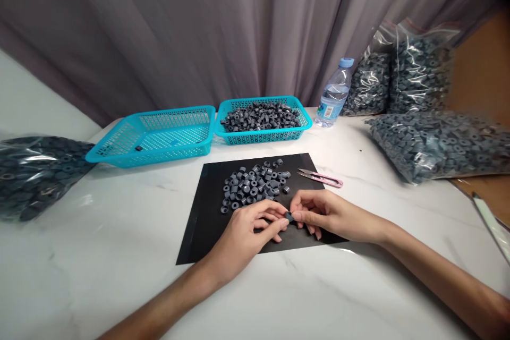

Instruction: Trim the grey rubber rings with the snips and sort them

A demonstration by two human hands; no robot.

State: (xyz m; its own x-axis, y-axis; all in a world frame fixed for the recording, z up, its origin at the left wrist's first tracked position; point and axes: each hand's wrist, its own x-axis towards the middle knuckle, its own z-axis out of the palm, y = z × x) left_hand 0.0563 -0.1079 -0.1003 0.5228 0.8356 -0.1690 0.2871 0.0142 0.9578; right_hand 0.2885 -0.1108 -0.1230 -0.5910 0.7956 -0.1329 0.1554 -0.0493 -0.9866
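Left hand and right hand pinch one small dark-grey piece between thumbs and fingertips, above one black rectangular mat; fingers cover too much to tell its long axis. One pair of pink-handled metal snips lies blades leftward. Also shown: two turquoise plastic lattice baskets, four clear plastic bags of grey pieces, one blue-capped clear bottle.

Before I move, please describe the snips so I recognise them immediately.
On the white table lies a black mat. The snips cross its right edge, beyond the right hand. Unlike the grey pieces nearby, they are long, pointed and pink-handled.
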